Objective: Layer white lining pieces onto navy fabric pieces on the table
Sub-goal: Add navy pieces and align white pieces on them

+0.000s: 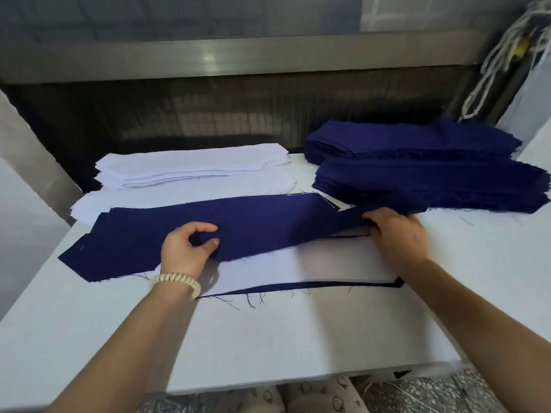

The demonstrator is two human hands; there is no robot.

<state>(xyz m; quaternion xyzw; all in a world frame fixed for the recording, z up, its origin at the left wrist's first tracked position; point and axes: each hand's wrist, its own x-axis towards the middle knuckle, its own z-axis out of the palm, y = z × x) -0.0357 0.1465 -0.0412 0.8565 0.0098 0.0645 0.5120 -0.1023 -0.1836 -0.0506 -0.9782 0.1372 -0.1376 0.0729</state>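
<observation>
Your left hand [186,248] and right hand [395,231] both pinch the navy piece [253,225]; it partly covers a white lining piece [313,269] on the table [268,338].

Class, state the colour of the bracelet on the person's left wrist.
Cream bracelet, seen in the head view.

I hold a long navy piece [253,225] slantwise, pinched in my left grip [185,248] and right grip [396,231], over a white lining piece [298,269] lying flat on a frayed lower navy piece [298,285]. Farther back on the bench [268,338] sit the white lining stack [190,171], left, and the navy stacks [417,162], right.
</observation>
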